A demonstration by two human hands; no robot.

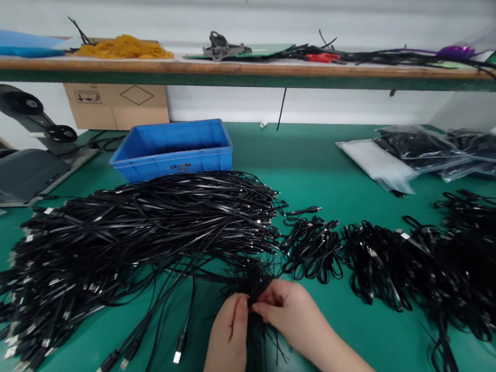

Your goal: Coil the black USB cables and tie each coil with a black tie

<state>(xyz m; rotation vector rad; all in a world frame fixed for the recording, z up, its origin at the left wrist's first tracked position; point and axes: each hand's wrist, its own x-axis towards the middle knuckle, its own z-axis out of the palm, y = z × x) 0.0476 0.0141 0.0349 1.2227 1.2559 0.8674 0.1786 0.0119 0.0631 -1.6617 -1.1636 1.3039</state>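
Note:
My left hand [230, 343] and my right hand [293, 312] meet at the front middle of the table. Their fingers are pinched together on a dark folded cable [256, 291]; its exact shape is blurred and partly covered by the fingers. Thin black ties [277, 347] lie beneath and around both hands. To the left spreads a large heap of straight black USB cables [157, 220]. One loose cable's metal USB plug [176, 356] lies left of my left hand. Coiled black cables [313, 247] sit in a small pile beyond my right hand.
Behind the cable heap stands a blue bin [174, 164]. A grey machine [18, 173] occupies the back left. More coiled cables [471, 262] fill the right side, with plastic bags [427, 150] behind them. A shelf [172, 69] crosses above the table, holding yellow bands [125, 48].

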